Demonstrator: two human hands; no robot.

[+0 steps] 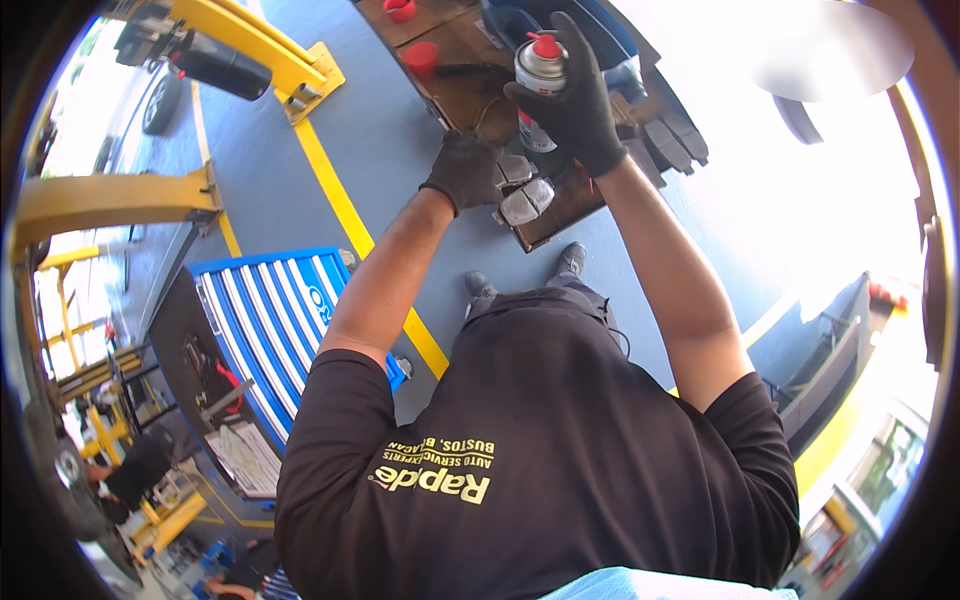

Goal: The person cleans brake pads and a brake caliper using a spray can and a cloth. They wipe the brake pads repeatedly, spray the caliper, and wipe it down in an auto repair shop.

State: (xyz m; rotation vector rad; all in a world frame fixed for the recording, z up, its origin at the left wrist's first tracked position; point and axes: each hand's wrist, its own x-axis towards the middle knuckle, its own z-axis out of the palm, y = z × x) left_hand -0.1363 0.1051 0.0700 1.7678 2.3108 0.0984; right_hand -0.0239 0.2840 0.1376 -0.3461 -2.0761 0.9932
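My right hand (580,105), in a dark work glove, is wrapped round an aerosol spray can (541,72) with a red nozzle on top. The can is held upright above a brown work surface (565,208). My left hand (465,170), also gloved, is low at that surface's near left edge. Its fingers are mostly hidden, and it is right beside a grey brake pad (515,168). Just nearer to me, another brake pad (527,202) lies with its grooved face up. More brake pads (675,142) are at the right edge of the surface.
Red round items (422,58) and a blue container (610,30) occupy the far part of the surface. To my left stands a blue tool cabinet (275,320) with several drawers. Yellow lift posts (270,45) rise from the grey floor. Another person (140,470) is at the far left.
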